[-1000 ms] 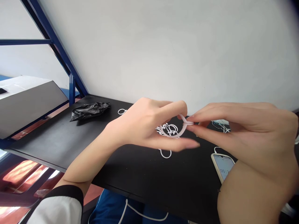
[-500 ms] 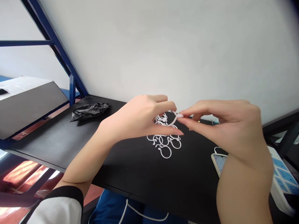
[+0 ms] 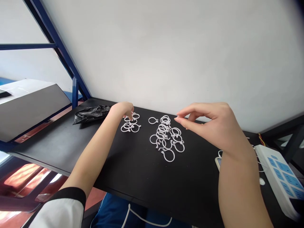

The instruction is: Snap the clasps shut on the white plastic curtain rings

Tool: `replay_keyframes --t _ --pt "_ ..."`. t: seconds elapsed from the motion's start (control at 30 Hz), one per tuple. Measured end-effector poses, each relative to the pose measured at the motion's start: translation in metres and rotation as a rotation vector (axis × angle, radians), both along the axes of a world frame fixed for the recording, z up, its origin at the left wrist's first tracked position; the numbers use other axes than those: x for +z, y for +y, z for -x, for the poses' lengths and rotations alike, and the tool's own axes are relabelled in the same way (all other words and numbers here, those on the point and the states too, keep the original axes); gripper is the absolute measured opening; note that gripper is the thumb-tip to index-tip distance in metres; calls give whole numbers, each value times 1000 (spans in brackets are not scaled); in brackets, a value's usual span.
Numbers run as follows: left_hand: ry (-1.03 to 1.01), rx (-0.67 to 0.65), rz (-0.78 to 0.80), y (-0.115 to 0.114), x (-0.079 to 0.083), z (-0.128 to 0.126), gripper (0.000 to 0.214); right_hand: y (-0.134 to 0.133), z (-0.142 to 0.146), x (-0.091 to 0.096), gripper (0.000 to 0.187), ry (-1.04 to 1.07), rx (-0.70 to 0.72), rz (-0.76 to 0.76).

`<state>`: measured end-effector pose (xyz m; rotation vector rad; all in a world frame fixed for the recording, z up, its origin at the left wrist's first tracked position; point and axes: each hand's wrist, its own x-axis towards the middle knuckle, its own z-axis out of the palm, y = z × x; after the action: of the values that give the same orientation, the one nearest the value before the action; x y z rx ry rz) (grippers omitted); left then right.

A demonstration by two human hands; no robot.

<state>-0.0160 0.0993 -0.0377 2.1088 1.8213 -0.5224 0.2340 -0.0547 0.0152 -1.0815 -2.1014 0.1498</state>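
Observation:
My left hand reaches far over the black table to a small group of white plastic rings. Its bent fingertips pinch one white ring at the top of that group. My right hand hovers just right of a bigger pile of white rings. Its thumb and forefinger tips are close together, and nothing shows between them. One single ring lies between the two groups.
A crumpled black plastic bag lies at the table's back left. A phone peeks out beside my right wrist, near a white power strip with blue sockets. A white wall runs close behind, and a blue metal frame stands on the left.
Both hands were together on one ring above the big pile. They have parted: my left hand carried the ring left to the small group, and my right hand let go.

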Motion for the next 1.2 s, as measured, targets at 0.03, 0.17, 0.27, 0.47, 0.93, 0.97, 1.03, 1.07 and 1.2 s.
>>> replay_keyframes --t 0.03,0.17,0.27,0.47,0.93,0.97,1.03,1.07,1.2 --pt "13 2 19 2 -3 -1 60 0 0 0 10 1 2 1" --pt "51 -31 39 6 -12 -4 65 0 -1 -1 10 1 3 -3" --pt "68 -52 61 10 -18 -4 65 0 -2 -1 10 -3 -3 -3" --pt "96 -37 75 15 -23 -4 57 -1 -1 0 8 -6 -38 42" --pt "-182 -312 -154 23 -50 -26 35 1 -2 -2 6 8 -18 28" --pt "-212 -347 -171 23 -55 -32 34 1 -2 -2 5 8 -16 25" --pt "-254 -399 -191 21 -65 -42 34 1 -2 -2 5 6 -14 18" --pt "-266 -414 -193 20 -69 -46 34 1 -2 -2 5 7 -15 14" --pt "-280 -423 -183 17 -80 -53 35 0 -2 -2 6 12 -30 11"
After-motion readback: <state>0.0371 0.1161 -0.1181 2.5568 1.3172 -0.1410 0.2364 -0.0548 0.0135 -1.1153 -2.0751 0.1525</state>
